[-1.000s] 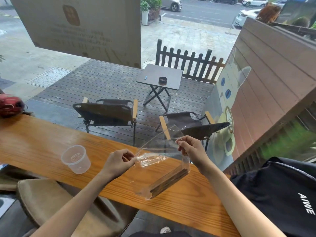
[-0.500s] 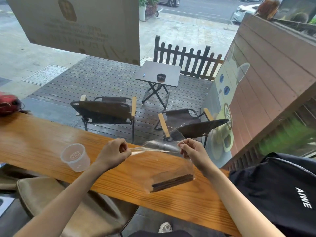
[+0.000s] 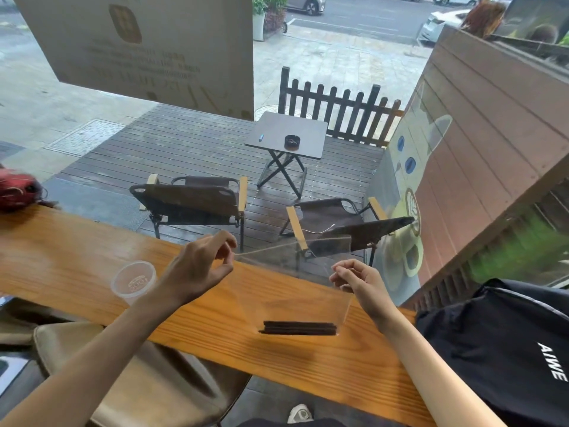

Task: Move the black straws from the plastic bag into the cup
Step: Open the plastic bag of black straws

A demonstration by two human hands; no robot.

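Observation:
A clear plastic bag [image 3: 292, 291] hangs above the wooden counter [image 3: 61, 257], stretched wide between both hands. My left hand [image 3: 197, 269] pinches its top left corner, and my right hand [image 3: 357, 282] pinches the top right edge. A bundle of black straws [image 3: 298, 328] lies level in the bottom of the bag. A clear plastic cup [image 3: 134, 282] stands upright on the counter, just left of my left wrist.
A red item [image 3: 17, 188] sits at the counter's far left end. A black bag with white lettering [image 3: 505, 349] rests on the right. A tan stool [image 3: 138, 383] is below the counter's near edge. A window fronts the counter.
My hands have moved apart, pulling the bag's mouth wide and taut. The straws have gone from tilted to lying level at the bag's bottom.

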